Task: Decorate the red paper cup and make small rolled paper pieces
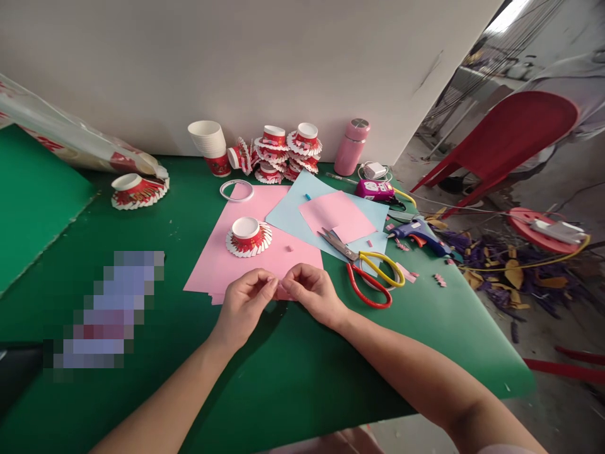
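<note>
In the head view, just below the frame's centre, the left hand [244, 301] and right hand [312, 291] meet fingertip to fingertip, each grip narrowed to a pinch on a small pink paper scrap [282, 292] at the near edge of the large pink paper sheet [222, 255] on the green tabletop [283, 372]. The scrap looks light, thin and easily creased or torn; it is probably best held gently by its edges.

Both forearms reach forward, the left hand [244, 297] and right hand [312, 291] meeting fingertip to fingertip, fingers pinched.
</note>
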